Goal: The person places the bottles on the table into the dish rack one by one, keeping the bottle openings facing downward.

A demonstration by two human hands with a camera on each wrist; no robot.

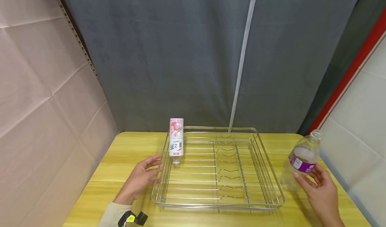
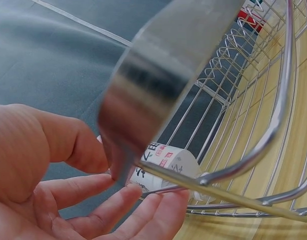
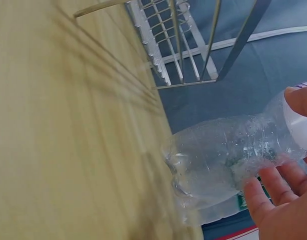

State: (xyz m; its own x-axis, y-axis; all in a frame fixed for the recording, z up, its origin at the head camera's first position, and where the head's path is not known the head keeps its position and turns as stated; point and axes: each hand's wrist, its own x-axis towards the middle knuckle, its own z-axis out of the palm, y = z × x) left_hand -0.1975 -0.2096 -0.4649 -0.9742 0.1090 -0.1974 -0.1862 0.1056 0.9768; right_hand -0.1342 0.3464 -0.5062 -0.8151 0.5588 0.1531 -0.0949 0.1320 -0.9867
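My right hand [image 1: 324, 191] grips a clear plastic bottle [image 1: 303, 156] with a purple label, right of the wire rack. Its uncapped neck points up and leans right; the ridged base [image 3: 181, 172] is close to the wooden table in the right wrist view. My left hand [image 1: 140, 180] holds the left side of the metal wire rack [image 1: 217, 207], thumb and fingertips at its rim in the left wrist view. A pink and white bottle [image 1: 176, 139] stands neck down inside the rack, at its left side.
The yellow wood-grain table [image 1: 102, 186] carries the rack. A grey curtain [image 1: 181, 52] hangs behind it, with pale cloth walls [image 1: 45, 103] at the sides. In the right wrist view, a green patch [image 3: 243, 200] shows behind the clear bottle.
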